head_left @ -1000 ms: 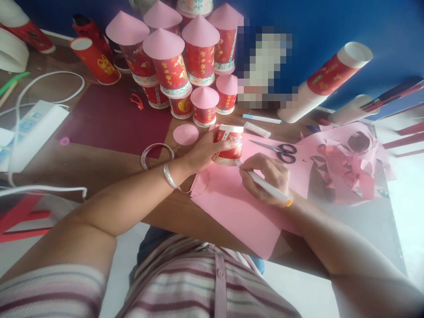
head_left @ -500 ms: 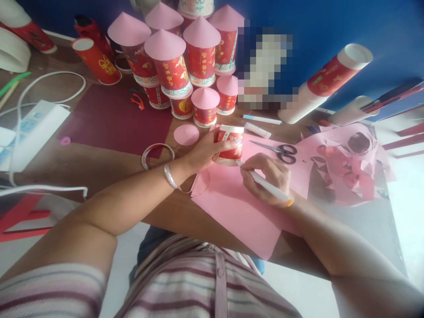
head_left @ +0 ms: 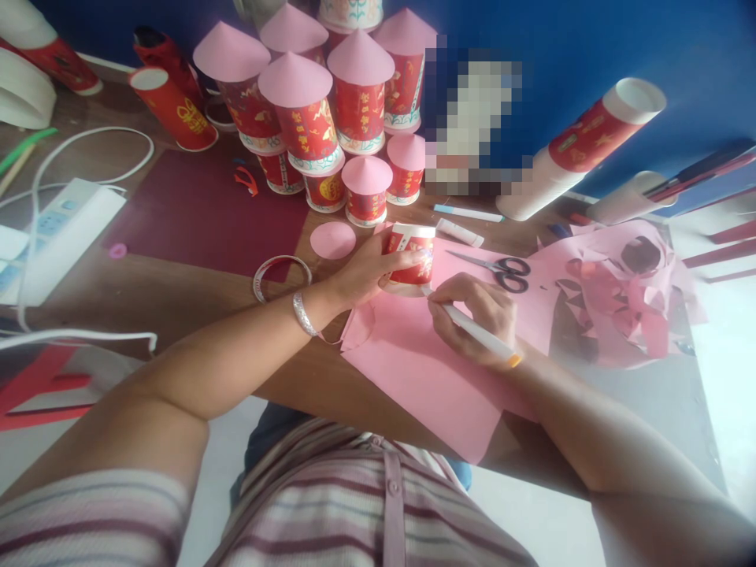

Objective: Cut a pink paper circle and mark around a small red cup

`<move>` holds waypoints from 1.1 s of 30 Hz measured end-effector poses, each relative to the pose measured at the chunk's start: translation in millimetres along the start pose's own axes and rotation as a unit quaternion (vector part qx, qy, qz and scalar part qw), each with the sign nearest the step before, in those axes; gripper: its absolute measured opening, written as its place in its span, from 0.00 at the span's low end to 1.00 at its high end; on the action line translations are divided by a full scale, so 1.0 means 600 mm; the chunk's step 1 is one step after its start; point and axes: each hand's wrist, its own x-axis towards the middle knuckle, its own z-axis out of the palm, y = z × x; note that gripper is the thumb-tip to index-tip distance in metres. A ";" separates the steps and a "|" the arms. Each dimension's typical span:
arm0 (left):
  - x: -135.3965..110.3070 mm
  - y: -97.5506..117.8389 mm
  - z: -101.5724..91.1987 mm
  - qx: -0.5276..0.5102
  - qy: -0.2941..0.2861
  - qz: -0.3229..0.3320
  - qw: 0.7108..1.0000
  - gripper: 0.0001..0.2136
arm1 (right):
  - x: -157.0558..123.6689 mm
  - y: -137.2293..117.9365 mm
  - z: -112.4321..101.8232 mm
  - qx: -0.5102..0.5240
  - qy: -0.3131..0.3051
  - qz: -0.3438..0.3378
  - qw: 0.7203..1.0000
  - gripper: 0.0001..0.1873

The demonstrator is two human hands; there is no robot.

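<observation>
My left hand is wrapped round a red and white paper cup, held tilted over pink paper. In my right hand is a white marker with an orange end, its tip at the cup's lower white rim. Whether the tip touches the rim I cannot tell. Black-handled scissors lie on the pink paper just beyond my right hand. Left of the cup rests a pink paper disc.
Behind stand several red cups with pink cone tops. A stack of cups leans at the right, near crumpled pink scraps. At the left are a power strip and white cable. A roll of tape lies by my left wrist.
</observation>
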 end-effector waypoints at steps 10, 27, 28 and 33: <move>0.000 -0.001 -0.002 0.001 0.003 -0.006 1.000 0.20 | 0.000 0.001 0.000 0.000 -0.004 -0.002 1.000 0.10; 0.000 -0.001 -0.001 0.004 -0.001 -0.003 1.000 0.20 | 0.002 0.002 0.001 -0.014 0.006 -0.007 1.000 0.09; 0.000 -0.001 -0.001 0.006 0.001 -0.003 1.000 0.20 | 0.002 0.002 0.000 -0.015 0.004 -0.006 1.000 0.09; 0.000 0.000 0.000 0.004 0.000 -0.011 1.000 0.21 | 0.004 -0.001 0.000 -0.010 0.001 -0.004 1.000 0.10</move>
